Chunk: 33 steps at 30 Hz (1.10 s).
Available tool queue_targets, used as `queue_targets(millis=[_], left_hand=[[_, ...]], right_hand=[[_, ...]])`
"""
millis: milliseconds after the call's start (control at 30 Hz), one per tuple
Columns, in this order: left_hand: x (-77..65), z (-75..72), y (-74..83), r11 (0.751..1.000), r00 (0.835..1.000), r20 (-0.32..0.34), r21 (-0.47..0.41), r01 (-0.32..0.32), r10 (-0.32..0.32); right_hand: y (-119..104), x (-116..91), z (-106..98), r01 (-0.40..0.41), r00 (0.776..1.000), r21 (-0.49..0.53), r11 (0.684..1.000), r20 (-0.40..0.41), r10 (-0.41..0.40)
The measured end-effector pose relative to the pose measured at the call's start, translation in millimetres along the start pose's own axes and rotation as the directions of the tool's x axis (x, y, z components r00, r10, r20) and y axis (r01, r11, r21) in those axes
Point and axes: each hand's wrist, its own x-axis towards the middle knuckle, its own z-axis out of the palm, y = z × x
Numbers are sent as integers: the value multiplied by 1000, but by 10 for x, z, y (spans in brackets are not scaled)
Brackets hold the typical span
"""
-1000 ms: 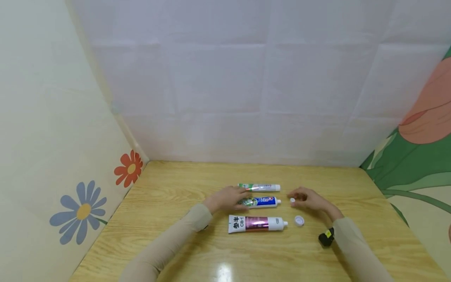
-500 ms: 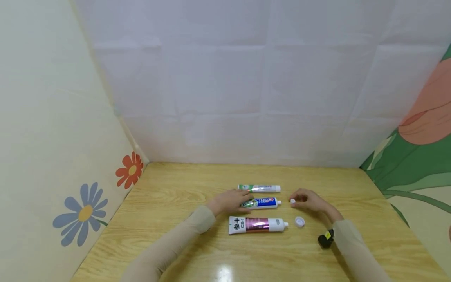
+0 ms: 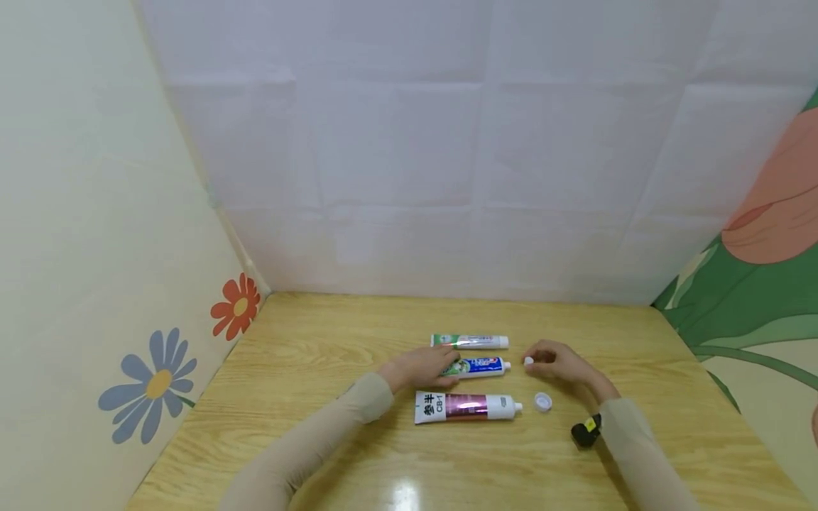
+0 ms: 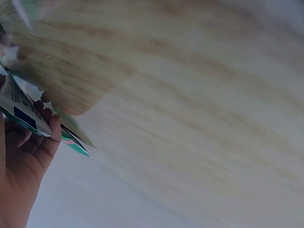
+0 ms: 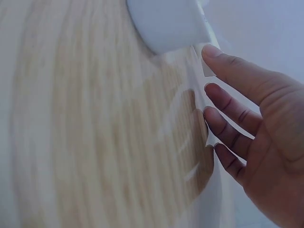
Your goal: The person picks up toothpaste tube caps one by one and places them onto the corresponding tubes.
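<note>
In the head view, my left hand (image 3: pixel 422 367) grips the tail end of a blue and green toothpaste tube (image 3: pixel 482 366), which lies flat with its bare nozzle pointing right. The left wrist view shows the fingers (image 4: pixel 53 130) curled at the tube's edge (image 4: pixel 26 116). To the right of that nozzle, my right hand (image 3: pixel 559 360) pinches a small white cap (image 3: pixel 528 361) at its thumb and finger tips, apart from the tube. In the right wrist view, the cap (image 5: pixel 208 69) sits under the thumb (image 5: pixel 228 64), and the other fingers are loosely bent.
A capped green and white toothpaste tube (image 3: pixel 476 342) lies behind. In front lies a larger pink and white tube (image 3: pixel 466 407), uncapped, with a wider white cap (image 3: pixel 542 402) right of its nozzle. A black device (image 3: pixel 584 431) is at the right cuff. The wooden table (image 3: pixel 358 319) meets a white backdrop.
The small cap has tipped over slightly in my right fingers and shifted a little left. My left hand has slid slightly right along the tube.
</note>
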Motion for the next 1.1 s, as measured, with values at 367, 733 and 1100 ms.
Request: queue_targets(millis=[367, 733, 1100], left_hand=[[-49, -42, 38, 997, 999, -24, -76, 22, -24], [-55, -51, -31, 985, 994, -98, -169, 25, -42], [-89, -59, -117, 989, 983, -185, -150, -21, -7]], right_hand=[[-207, -44, -27, 73, 997, 4, 997, -17, -73], [95, 71, -102, 93, 991, -52, 994, -94, -98], [11, 72, -119, 23, 992, -60, 998, -122, -30]])
